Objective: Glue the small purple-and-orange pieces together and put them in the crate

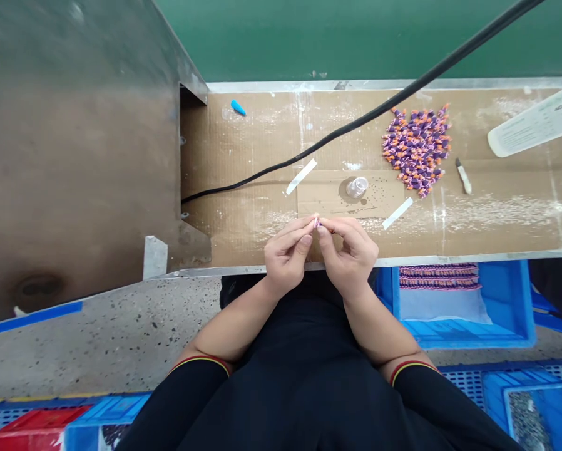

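My left hand (286, 252) and my right hand (349, 252) meet over the front edge of the cardboard-covered bench. Between their fingertips is a small purple and white piece (317, 223), pinched from both sides. It is too small and too covered by fingers to make out its exact kind. Just beyond my hands, a small clear cup (357, 186) stands on a cardboard sheet (318, 197) with a wet spot around it. To the right lies a pile of small purple, orange and pink pieces (417, 147).
A black cable (309, 150) crosses above the bench from a metal housing (84, 156) on the left. A blue cap (238, 108), a small knife (464, 177) and a white bottle (534, 122) lie farther back. Below right, a blue crate (506, 300) holds rows of similar pieces.
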Available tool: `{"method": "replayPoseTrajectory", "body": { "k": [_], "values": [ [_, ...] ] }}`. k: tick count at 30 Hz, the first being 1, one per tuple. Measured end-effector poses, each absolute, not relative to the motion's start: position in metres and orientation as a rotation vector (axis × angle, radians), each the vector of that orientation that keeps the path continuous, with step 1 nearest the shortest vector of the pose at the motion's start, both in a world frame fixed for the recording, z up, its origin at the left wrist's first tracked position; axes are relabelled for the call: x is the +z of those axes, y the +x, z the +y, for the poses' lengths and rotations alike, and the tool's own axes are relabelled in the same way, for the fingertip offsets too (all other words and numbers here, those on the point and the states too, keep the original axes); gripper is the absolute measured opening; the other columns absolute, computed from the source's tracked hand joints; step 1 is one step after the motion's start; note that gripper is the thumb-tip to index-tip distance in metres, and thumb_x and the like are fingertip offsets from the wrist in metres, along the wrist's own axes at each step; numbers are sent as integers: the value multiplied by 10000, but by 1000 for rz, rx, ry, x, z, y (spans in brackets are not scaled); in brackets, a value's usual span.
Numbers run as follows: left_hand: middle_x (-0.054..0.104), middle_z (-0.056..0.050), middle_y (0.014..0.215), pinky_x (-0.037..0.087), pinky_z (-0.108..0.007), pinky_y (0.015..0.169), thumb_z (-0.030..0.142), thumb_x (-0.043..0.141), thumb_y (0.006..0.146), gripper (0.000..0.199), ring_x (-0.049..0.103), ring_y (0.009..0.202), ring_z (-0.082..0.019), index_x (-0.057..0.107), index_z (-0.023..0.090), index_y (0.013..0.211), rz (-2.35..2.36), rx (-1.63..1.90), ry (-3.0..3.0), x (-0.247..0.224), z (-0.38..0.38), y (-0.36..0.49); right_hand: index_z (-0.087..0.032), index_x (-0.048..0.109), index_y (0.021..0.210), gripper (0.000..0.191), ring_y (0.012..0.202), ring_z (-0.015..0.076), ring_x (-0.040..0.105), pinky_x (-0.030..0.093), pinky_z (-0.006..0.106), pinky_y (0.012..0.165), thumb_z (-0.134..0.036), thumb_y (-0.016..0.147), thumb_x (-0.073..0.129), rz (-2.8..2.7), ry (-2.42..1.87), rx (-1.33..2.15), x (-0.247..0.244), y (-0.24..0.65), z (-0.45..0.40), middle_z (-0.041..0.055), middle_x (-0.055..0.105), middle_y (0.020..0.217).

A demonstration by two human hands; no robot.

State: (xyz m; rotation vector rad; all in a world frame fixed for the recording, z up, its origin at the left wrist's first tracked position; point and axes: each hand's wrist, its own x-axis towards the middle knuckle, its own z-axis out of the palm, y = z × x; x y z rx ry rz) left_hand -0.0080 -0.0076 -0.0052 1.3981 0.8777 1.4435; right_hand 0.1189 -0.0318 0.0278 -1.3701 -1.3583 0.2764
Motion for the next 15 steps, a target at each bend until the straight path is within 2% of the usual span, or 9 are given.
{"method": "replayPoseTrajectory", "body": {
  "k": [3,6,9,12,15],
  "values": [
    [824,-89,1235,655,-427,1086,357,752,1022,209,798,1196,-264,859,303,1192,887,1430,1350,-8,-9,-7,-277,808,1078,136,860,206,792,696,391,805,-209,1029,700,-1382,-1367,268,27,121,-32,38,836,968],
    [782,-88,1360,635,-429,1121,367,746,1029,220,770,1257,-262,851,315,1215,908,1423,1281,-11,-12,-7,-271,783,1107,129,839,198,776,681,381,787,-209,1028,702,-1477,-1372,258,26,135,-31,36,830,964],
    [715,-91,1484,664,-376,1017,377,735,1039,225,756,1264,-252,845,321,1227,920,1442,1197,-15,-12,-7,-261,754,1138,156,844,192,752,657,375,785,-179,1022,688,-1661,-1386,246,25,164,-30,41,818,984],
    [724,-95,1455,662,-308,885,375,715,1053,216,753,1226,-233,848,327,1216,881,1458,1186,-19,-9,-4,-250,731,1031,188,894,206,713,625,380,808,-100,1000,621,-1901,-1379,259,23,196,-27,43,772,958],
    [744,-89,1390,647,-289,873,340,690,1066,221,731,1237,-220,845,341,1224,841,1472,1235,-19,-5,0,-242,682,895,215,873,219,640,589,376,777,-75,984,581,-2106,-1357,247,17,214,-22,51,701,905]
  ]
}}
